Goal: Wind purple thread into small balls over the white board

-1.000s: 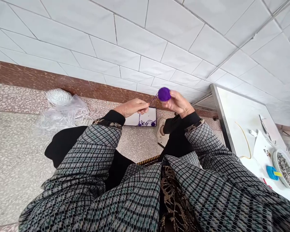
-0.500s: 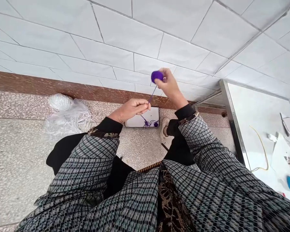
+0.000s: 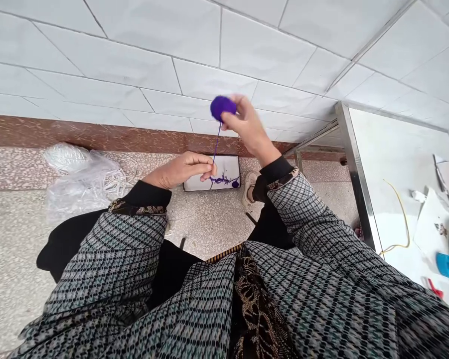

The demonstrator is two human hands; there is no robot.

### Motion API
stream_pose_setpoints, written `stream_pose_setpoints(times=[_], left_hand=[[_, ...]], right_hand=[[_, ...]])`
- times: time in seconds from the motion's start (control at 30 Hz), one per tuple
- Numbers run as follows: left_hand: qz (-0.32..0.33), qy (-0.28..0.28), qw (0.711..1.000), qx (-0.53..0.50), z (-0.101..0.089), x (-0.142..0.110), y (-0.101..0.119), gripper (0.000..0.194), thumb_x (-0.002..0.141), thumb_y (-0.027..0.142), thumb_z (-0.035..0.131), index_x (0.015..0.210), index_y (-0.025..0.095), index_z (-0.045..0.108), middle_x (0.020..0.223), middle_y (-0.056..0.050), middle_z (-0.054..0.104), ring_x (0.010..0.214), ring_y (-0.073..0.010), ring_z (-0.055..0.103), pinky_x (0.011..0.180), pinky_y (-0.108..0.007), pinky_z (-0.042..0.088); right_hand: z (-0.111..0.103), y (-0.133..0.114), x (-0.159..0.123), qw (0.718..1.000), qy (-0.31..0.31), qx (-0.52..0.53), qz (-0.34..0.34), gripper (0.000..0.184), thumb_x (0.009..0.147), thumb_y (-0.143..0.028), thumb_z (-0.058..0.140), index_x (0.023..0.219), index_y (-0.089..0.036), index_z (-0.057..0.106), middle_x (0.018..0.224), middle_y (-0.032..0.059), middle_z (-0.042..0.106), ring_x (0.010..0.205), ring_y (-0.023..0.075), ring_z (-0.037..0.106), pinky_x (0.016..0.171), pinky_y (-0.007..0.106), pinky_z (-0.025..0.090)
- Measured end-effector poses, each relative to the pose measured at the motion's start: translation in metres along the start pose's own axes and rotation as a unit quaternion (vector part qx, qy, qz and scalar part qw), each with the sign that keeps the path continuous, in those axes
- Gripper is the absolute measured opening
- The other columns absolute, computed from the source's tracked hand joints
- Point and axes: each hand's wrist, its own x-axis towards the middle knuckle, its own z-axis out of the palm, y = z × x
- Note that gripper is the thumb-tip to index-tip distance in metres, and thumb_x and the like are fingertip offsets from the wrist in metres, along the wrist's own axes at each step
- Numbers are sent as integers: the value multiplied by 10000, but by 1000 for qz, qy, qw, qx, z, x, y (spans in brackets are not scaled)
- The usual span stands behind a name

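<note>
A round ball of purple yarn [image 3: 222, 107] is gripped in my right hand [image 3: 248, 124], raised in front of the tiled wall. From the ball a taut purple strand [image 3: 217, 142] runs down to my left hand [image 3: 185, 168], which pinches it between thumb and fingers, lower and to the left. Below that hand the strand continues to a shallow white box [image 3: 224, 163] with dark edges on the floor. Tangled purple yarn [image 3: 222, 179] and a small purple clump [image 3: 235, 184] lie in the box.
On the floor at left, a clear plastic bag [image 3: 78, 187] lies by white yarn [image 3: 65, 157]. A shoe [image 3: 249, 189] stands right of the box. At right, a white table [image 3: 392, 164] with a metal edge holds a yellow cord [image 3: 406, 224], a blue item [image 3: 445, 265] and papers.
The view has shifted slightly. The ball in my right hand has turned and moved left and a little up, and the strand hangs steeper. My left hand still pinches the strand.
</note>
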Motion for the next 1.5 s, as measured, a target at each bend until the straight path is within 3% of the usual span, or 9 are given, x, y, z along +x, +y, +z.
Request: stream_pose_setpoints(times=[0.1, 0.23, 0.37, 0.53, 0.87, 1.03, 1.23, 1.4, 1.5], left_hand=[[0, 15, 999, -34, -7, -4, -3, 218, 846, 346, 705, 712, 176, 728, 596, -13, 599, 535, -119, 488, 570, -261, 407], [10, 83, 992, -89, -15, -7, -4, 228, 802, 327, 739, 645, 174, 675, 601, -22, 565, 534, -114, 446, 548, -266, 381], [3, 78, 990, -114, -8, -4, 0, 273, 813, 330, 722, 601, 184, 629, 556, -13, 499, 541, -124, 453, 560, -274, 389], [-21, 89, 989, -116, 3, 2, -2, 300, 784, 304, 691, 535, 191, 567, 529, -13, 475, 518, -120, 420, 537, -273, 363], [-42, 133, 974, -177, -2, 1, -11, 218, 755, 326, 760, 903, 166, 772, 672, -45, 722, 718, -204, 695, 785, -337, 533], [56, 121, 959, -250, 1, 4, -7, 354, 766, 394, 855, 994, 154, 731, 800, -80, 779, 815, -249, 766, 859, -407, 590], [78, 218, 962, -142, 0, 8, -9, 288, 809, 416, 857, 829, 156, 736, 579, 18, 585, 511, -100, 487, 558, -255, 421], [29, 97, 994, -30, -1, 2, -2, 241, 873, 385, 725, 800, 163, 783, 605, -1, 595, 579, -123, 518, 617, -259, 458], [31, 94, 995, -31, -5, -2, 2, 224, 841, 353, 729, 710, 173, 755, 622, -16, 616, 574, -123, 505, 612, -262, 453]], right_hand=[[-5, -5, -4, 949, -214, -211, 92, 247, 864, -239, 768, 1023, -169, 593, 974, 36, 644, 916, 154, 590, 842, 292, 538], [-21, -14, -16, 877, -464, -56, 108, 394, 837, -397, 839, 1041, -172, 587, 990, 32, 659, 877, 133, 609, 793, 264, 512], [-10, -18, -16, 962, -196, 185, 43, 437, 857, -515, 718, 1077, -220, 483, 1066, 26, 606, 887, 107, 553, 795, 239, 509], [16, -26, -10, 947, 33, 309, 87, 251, 837, -375, 572, 1004, -242, 441, 991, 28, 582, 801, 129, 466, 789, 241, 542], [-19, -7, -20, 953, -130, 262, 76, 650, 711, -669, 793, 1076, -208, 517, 951, 46, 641, 642, 108, 481, 521, 255, 496], [-17, -5, -23, 942, -222, 236, 92, 664, 747, -667, 826, 1096, -186, 530, 974, 60, 668, 649, 90, 522, 559, 234, 506], [-7, -5, -15, 956, -139, 252, 53, 698, 764, -651, 837, 1209, -213, 525, 999, 25, 631, 743, 112, 515, 676, 257, 544], [5, 3, -1, 996, 27, 62, 50, 483, 864, -438, 772, 1205, -221, 507, 1109, 32, 599, 920, 131, 550, 829, 259, 550], [4, 2, -5, 976, -97, -155, 122, 328, 824, -236, 750, 1099, -180, 580, 1040, 45, 634, 913, 145, 548, 789, 255, 517]])
